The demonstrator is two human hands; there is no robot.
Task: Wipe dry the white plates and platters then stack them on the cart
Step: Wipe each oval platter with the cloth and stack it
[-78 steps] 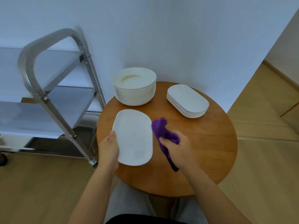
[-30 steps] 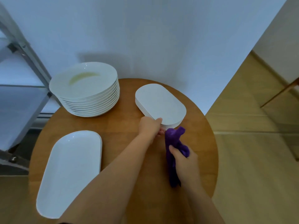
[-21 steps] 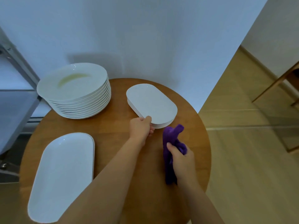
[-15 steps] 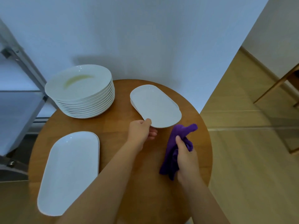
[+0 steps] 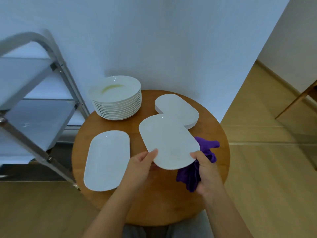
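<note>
1. Head view: a round wooden bench (image 5: 173, 203) carries a stack of round plates (image 5: 118, 102) at its far left edge, a stack of oval platters (image 5: 181, 107) at the far right, and one single platter (image 5: 107, 160) lying flat near the left edge.
2. The left hand (image 5: 139, 167) pinches the near rim of a lifted platter (image 5: 169, 141), held tilted above the middle of the bench; it covers part of the oval stack.
3. The right hand (image 5: 205, 170) grips a purple cloth (image 5: 197, 170) (partly hidden under the platter), thumb on the rim.
4. A metal cart (image 5: 41, 103) stands left of the bench, cut off by the picture edge.
</note>
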